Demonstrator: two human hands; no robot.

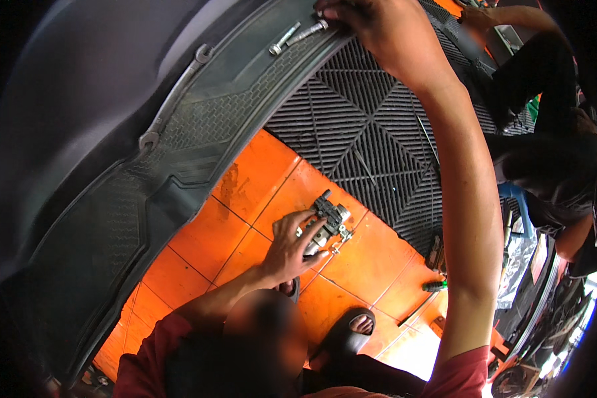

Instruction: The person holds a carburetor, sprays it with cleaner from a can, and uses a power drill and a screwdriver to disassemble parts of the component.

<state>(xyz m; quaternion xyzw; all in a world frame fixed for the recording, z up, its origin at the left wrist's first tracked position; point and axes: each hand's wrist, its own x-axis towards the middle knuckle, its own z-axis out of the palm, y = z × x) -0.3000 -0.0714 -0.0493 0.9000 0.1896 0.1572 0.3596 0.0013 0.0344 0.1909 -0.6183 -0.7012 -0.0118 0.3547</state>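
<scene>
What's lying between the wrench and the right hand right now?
Two metal bolts lie between the wrench and the right hand, on the dark textured panel; the head view shows this.

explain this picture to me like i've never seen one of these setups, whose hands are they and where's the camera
There is no machine here, just a person's two bare hands. The one picture comes from a wide fisheye camera worn on their head, looking down, which is why edges look curved.

The left hand grips a metal-and-black part above or on the orange tiled floor; I can't tell which. The right hand reaches over a dark moulded panel, where two metal bolts and a wrench lie. Its fingertips are near the top edge, so whether it holds anything is unclear.

A black ribbed mat covers part of the floor, and another person is at the right.
</scene>
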